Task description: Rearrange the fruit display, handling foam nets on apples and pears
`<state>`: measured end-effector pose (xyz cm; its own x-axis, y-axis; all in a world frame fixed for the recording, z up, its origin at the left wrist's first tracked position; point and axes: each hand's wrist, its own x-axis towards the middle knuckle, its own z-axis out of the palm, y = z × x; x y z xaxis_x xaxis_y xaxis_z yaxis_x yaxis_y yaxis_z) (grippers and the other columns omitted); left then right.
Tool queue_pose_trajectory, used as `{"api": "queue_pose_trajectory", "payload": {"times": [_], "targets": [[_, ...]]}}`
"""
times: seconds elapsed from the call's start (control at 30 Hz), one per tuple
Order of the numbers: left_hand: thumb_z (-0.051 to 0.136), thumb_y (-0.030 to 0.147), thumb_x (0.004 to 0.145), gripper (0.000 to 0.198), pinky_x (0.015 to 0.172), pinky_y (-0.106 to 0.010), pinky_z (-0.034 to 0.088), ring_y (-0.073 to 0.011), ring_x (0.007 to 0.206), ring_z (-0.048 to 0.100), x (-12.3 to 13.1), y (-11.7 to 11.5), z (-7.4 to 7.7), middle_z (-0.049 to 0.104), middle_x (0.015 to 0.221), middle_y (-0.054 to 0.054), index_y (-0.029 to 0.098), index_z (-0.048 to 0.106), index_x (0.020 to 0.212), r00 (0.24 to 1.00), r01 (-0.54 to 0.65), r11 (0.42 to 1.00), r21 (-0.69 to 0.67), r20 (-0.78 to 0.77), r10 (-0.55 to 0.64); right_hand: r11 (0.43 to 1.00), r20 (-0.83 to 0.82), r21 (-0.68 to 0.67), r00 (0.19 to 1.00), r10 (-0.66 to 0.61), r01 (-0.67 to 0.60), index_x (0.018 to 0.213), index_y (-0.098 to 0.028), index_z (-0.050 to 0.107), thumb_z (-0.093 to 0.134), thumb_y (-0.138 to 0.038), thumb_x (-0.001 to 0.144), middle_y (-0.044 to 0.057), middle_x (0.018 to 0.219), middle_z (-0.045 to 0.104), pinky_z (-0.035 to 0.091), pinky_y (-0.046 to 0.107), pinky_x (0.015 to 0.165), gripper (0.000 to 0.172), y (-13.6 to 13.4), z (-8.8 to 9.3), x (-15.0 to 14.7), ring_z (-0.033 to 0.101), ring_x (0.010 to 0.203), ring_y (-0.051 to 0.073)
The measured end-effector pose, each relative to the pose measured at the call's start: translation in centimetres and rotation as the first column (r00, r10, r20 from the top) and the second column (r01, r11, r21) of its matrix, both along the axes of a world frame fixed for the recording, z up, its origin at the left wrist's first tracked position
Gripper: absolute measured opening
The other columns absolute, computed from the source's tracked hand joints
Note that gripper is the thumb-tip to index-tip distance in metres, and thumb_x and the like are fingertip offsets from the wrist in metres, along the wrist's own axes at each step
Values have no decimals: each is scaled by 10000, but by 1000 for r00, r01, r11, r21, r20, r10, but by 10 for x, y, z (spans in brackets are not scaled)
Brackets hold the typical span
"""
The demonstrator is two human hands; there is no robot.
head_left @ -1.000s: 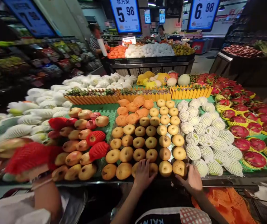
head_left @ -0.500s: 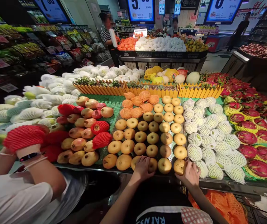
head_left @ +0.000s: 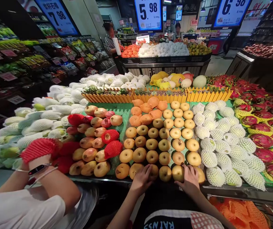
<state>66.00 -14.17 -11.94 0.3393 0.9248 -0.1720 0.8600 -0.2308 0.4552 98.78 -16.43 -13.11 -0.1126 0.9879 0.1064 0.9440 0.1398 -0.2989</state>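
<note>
Rows of round brown-yellow pears (head_left: 152, 156) lie bare on a green mat. At the front edge, my left hand (head_left: 141, 178) curls its thumb and fingers around the left side of a front-row pear (head_left: 154, 172), partly covering it. My right hand (head_left: 189, 179) closes from the right on another front-row pear (head_left: 178, 173), its thumb low and fingers over the side. One more pear (head_left: 199, 175) shows just right of that hand. Two pears, one of them (head_left: 165, 173), sit between or beside the hands in the same row; orange-netted fruit (head_left: 146, 107) lies behind.
White-netted fruit (head_left: 230, 156) and dragon fruit (head_left: 262, 141) fill the right side. Pomegranates (head_left: 89, 155) lie left, near another person's arms (head_left: 40, 168) with red netting (head_left: 39, 149). A low yellow fence (head_left: 160, 96) crosses behind. Orange netting (head_left: 242, 213) hangs below the stand's right side.
The view has shifted, so the display appears farther right. Relative to the pears, both my hands have moved left along the front row. The rightmost front pear is now on my right hand's outer side.
</note>
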Motion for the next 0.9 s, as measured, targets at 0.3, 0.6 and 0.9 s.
{"api": "queue_pose_trajectory", "payload": {"times": [0.3, 0.6, 0.9], "targets": [[755, 192, 762, 849, 1260, -557, 435, -397, 1509, 523, -2, 13, 16, 527, 1662, -156, 236, 522, 1577, 998, 61, 990, -130, -8, -63, 993, -26, -63, 995, -99, 98, 1323, -219, 583, 842, -370, 662, 141, 1262, 742, 396, 580, 1124, 726, 7, -16, 6, 639, 1242, 420], [784, 145, 690, 822, 1263, -595, 435, -414, 1485, 547, -74, 9, 7, 599, 1596, -132, 299, 628, 1483, 998, -56, 998, 27, 29, 55, 997, -179, 82, 984, 1, 14, 1332, -163, 598, 569, -436, 1012, 200, 1210, 739, 530, 503, 996, 421, 63, 15, -58, 697, 1135, 389], [739, 330, 793, 820, 1159, -491, 499, -420, 1424, 593, -54, 22, 20, 505, 1636, -250, 137, 501, 1554, 960, -252, 959, -126, -158, 232, 997, -8, 40, 998, -70, 70, 1416, -182, 530, 800, -394, 760, 198, 1232, 709, 464, 547, 1033, 740, 88, -1, -108, 621, 1203, 472]]}}
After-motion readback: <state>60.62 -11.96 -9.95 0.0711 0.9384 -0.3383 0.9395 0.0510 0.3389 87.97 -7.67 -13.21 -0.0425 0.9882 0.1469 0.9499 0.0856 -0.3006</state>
